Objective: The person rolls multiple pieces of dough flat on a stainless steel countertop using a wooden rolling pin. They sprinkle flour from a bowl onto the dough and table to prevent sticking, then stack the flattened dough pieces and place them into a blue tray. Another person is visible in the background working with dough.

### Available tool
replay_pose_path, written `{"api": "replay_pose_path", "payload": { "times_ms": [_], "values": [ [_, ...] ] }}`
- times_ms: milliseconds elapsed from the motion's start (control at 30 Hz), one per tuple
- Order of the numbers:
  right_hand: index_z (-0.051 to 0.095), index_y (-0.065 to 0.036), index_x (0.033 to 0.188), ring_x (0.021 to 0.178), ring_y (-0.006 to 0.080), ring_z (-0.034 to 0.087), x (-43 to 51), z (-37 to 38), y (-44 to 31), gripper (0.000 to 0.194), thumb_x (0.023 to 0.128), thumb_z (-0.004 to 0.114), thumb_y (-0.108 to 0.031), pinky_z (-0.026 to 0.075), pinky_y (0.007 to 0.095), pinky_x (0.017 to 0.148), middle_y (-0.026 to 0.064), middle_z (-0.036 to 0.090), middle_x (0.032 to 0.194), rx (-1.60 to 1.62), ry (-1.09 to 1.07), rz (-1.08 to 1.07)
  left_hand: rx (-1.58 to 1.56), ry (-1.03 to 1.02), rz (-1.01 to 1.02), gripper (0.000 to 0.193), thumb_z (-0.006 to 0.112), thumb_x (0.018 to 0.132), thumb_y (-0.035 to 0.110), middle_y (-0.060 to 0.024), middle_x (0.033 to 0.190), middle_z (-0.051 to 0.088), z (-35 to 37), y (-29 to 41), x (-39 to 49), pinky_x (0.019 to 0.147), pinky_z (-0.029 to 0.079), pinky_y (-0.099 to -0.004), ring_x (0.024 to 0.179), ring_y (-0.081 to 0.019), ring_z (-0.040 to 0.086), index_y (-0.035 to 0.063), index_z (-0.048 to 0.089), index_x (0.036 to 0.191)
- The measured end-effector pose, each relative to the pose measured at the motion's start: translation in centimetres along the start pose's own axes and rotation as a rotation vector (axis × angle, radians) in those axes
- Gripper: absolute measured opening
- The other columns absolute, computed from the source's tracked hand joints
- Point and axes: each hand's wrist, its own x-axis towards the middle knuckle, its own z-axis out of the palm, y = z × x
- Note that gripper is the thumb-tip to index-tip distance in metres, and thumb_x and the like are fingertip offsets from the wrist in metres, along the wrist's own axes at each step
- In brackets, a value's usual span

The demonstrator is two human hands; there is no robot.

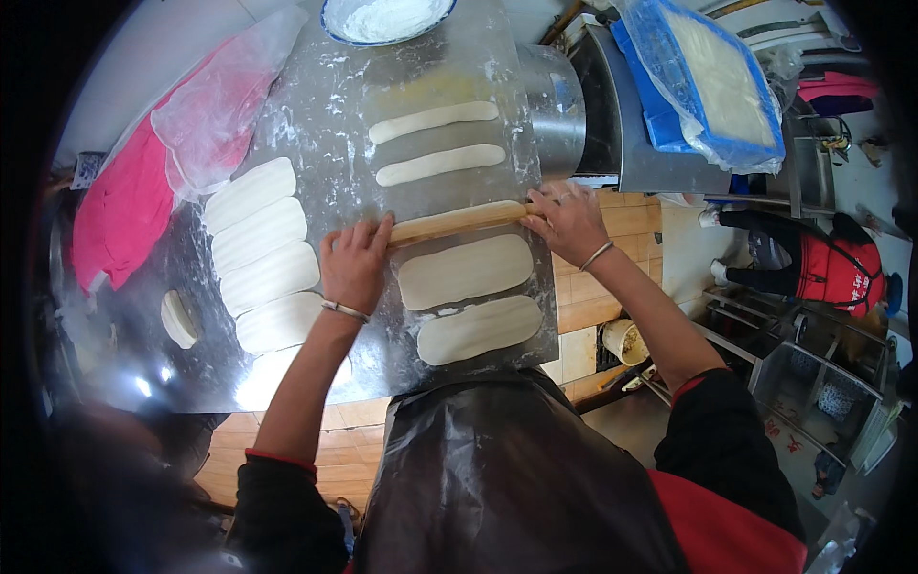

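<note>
A wooden rolling pin [459, 224] lies across a dough strip [470, 213] on the floured metal table [323, 100]. My left hand [356, 262] is on the pin's left end, and my right hand [570, 221] grips its right end. Beyond the pin are two narrow dough strips [441, 164]. Nearer my body lie two wide flattened dough pieces [466, 271]. Several flat dough pieces [269, 276] overlap in a row left of my left hand, the nearest partly hidden by my forearm. A small dough piece [178, 319] sits farther left.
A bowl of white flour [387, 18] stands at the far edge. Pink cloth [133, 208] and clear plastic cover the table's left side. At the right, a blue tray [774, 143] holds dough under plastic. A person in red and black [839, 265] is farther right; another is blurred at lower left.
</note>
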Motion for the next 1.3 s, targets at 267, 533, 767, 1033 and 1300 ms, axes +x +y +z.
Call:
{"api": "replay_pose_path", "payload": {
  "times_ms": [267,533,767,1033,1300],
  "values": [
    [0.056,-0.012,0.142,0.139,0.0366,0.044,3.8,3.1,-0.7,0.055,0.093,0.059,-0.038,0.036,0.0546,0.108,0.0124,0.047,0.153,0.031,0.155,0.259,-0.142,0.035,-0.336,0.068,0.05,0.099,0.049,-0.0085,0.167,0.027,2.7,0.2,3.7,0.121,0.011,-0.0593,0.155,-0.0344,0.018,0.0223,0.034,0.16],
    [0.037,-0.018,0.156,0.142,0.043,0.037,5.4,3.7,-0.2,0.064,0.098,0.053,-0.04,0.031,0.064,0.109,0.0138,0.036,0.161,-0.022,0.004,0.365,-0.023,0.039,-0.346,0.063,0.048,0.101,0.042,-0.0057,0.167,0.027,3.1,-0.4,4.3,0.121,0.011,-0.0592,0.155,-0.0333,0.019,0.0236,0.034,0.159],
    [0.038,-0.02,0.156,0.142,0.0442,0.038,10.0,3.6,0.5,0.06,0.102,0.047,-0.044,0.033,0.0632,0.11,0.0181,0.039,0.158,-0.073,0.056,0.429,-0.063,0.103,-0.439,0.048,0.051,0.102,0.029,-0.0092,0.153,0.047,3.6,-2.3,7.9,0.115,0.028,-0.0522,0.141,-0.0338,0.041,0.0201,0.047,0.149],
    [0.05,-0.015,0.147,0.141,0.0377,0.042,8.6,3.3,-0.6,0.056,0.098,0.052,-0.042,0.035,0.0581,0.108,0.0095,0.046,0.155,-0.076,0.172,0.371,-0.078,0.238,-0.398,0.047,0.049,0.102,0.033,-0.0075,0.152,0.047,2.0,-0.2,7.5,0.114,0.025,-0.0539,0.141,-0.0285,0.042,0.0187,0.049,0.147],
    [0.059,-0.012,0.138,0.137,0.0318,0.046,-0.2,5.4,-2.1,0.05,0.092,0.056,-0.029,0.032,0.0527,0.107,0.0041,0.053,0.149,-0.072,0.298,0.261,-0.004,0.11,-0.377,0.057,0.045,0.103,0.039,-0.0038,0.163,0.036,4.6,3.1,-1.1,0.121,0.013,-0.0563,0.153,-0.0294,0.027,0.0221,0.04,0.157]
  ]
}}
